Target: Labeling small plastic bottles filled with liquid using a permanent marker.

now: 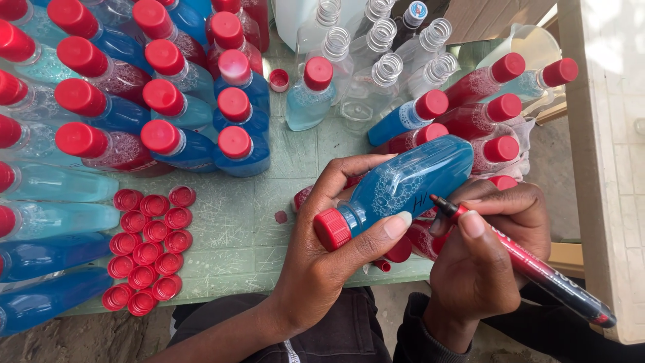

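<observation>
Left hand point(322, 269) wrapped around a blue-filled plastic bottle point(403, 185) with a red cap, fingers point(396, 225) closed on its neck and side, held tilted above the near edge of the green table point(248, 228). Right hand point(487, 255) pinching a red marker point(531, 269), fingers closed tight, tip touching the bottle's side. Loose red caps point(148, 249) clustered left; more capped bottles point(168, 101) behind.
</observation>
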